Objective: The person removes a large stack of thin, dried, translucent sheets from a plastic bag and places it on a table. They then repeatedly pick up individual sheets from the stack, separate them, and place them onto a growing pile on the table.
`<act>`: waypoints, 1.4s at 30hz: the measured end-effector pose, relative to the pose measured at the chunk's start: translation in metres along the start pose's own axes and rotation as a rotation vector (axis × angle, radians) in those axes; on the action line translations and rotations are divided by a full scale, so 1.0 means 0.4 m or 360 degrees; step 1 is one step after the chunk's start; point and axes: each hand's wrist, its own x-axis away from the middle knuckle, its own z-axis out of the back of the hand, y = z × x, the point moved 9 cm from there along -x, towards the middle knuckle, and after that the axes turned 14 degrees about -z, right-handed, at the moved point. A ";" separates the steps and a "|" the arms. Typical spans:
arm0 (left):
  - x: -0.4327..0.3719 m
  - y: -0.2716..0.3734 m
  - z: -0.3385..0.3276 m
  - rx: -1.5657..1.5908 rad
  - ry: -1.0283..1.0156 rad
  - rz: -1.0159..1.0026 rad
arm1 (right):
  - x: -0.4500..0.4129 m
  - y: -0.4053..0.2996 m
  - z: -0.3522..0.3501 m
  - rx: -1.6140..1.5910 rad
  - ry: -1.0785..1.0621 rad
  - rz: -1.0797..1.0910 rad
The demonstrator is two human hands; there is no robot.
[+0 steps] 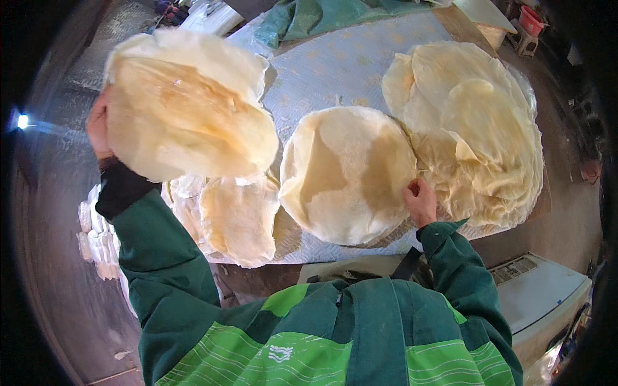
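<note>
My left hand [99,126] holds a large, thin, round flatbread-like sheet [193,120] by its left edge, raised over the left side of the table. Brownish patches mark its middle. My right hand [421,200] pinches the right rim of a pale round sheet [347,173], which lies in front of me on a stack or alone; I cannot tell which. Its left part shows a fold. To the right rests a big pile of wrinkled, yellowish sheets [483,130]. Smaller pale sheets [239,217] lie at the table's near left, partly under the raised sheet.
The table [338,62] has a pale quilted cover. Green plastic sheeting [314,19] lies along its far edge. White wrapped bundles [102,236] stand low at left. A white appliance or cabinet [536,289] is at near right, a red container [531,21] at far right.
</note>
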 end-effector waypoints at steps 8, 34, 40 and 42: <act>0.018 -0.023 -0.405 0.0136 -0.0248 0.0239 | 0.166 -0.248 0.026 -0.0194 0.0158 0.1007; 0.460 -0.909 -1.122 0.0315 -0.0632 0.1321 | -0.161 0.316 0.673 -0.2423 0.0176 -0.0415; 0.571 -0.891 -0.985 0.0037 -0.0611 0.1290 | -0.133 0.269 0.669 -0.1554 0.0498 -0.0503; 0.603 -0.893 -0.926 -0.0167 -0.0660 0.1187 | -0.151 0.250 0.681 -0.1058 0.0656 -0.0459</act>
